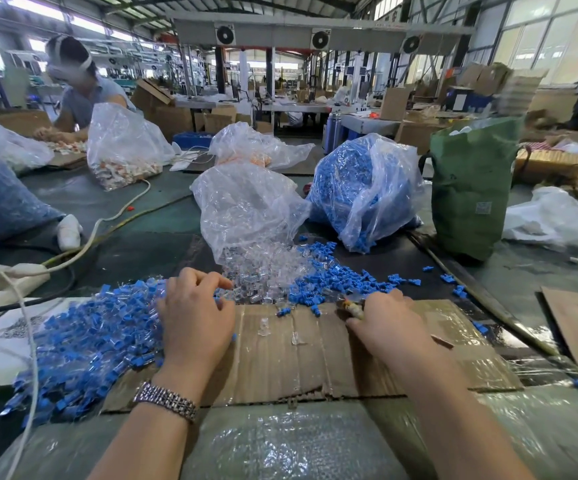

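curls left hand point(195, 317), centre-left of frame, over glossy heap of small clear plastic shells point(266, 275), likely to pick one; grip hidden, cannot tell | pinches small tan-and-orange object point(354, 309) in right hand point(388, 322) beside knobbly blue plastic caps point(332, 280), kept within reach | has joined blue-and-clear pieces point(90, 341) heaped lower left, on flat corrugated brown cardboard sheet point(298, 355)

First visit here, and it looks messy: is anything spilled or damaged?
Yes: clear pieces have poured from the open clear bag onto the table, stray blue pieces lie scattered to the right, and the cardboard sheet has a torn, ragged front edge.
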`<action>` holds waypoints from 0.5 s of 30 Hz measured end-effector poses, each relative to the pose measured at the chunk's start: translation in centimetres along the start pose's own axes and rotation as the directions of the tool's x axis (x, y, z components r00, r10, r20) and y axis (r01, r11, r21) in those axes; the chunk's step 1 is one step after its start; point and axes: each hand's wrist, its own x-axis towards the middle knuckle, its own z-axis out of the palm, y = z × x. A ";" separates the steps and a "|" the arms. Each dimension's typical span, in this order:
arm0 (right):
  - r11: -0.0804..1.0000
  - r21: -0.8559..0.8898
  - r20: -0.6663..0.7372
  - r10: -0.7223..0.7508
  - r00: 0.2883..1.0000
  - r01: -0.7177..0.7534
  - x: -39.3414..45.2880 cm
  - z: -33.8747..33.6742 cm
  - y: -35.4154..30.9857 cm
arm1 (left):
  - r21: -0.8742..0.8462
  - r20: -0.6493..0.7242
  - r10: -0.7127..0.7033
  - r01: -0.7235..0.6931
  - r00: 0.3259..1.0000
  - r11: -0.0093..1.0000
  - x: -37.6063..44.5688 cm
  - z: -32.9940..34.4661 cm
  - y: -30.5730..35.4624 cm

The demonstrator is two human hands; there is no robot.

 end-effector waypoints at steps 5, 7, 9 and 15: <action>0.997 -0.047 -0.199 -0.067 0.978 0.058 0.2 0.3 -1.1 | -0.124 0.212 0.253 -0.231 0.944 0.965 -0.8 1.0 1.0; 0.986 -0.064 -0.222 -0.167 0.961 0.157 0.4 0.0 -2.3 | -0.092 0.247 0.277 -0.262 0.929 0.961 -0.9 1.2 0.8; 0.974 -0.098 -0.197 -0.220 0.956 0.204 0.8 0.1 -3.5 | -0.041 0.281 0.273 -0.272 0.920 0.961 -0.8 1.2 0.7; 0.963 -0.130 -0.193 -0.257 0.947 0.235 1.8 1.7 -5.0 | -0.011 0.358 0.253 -0.266 0.899 0.964 -0.9 0.9 0.9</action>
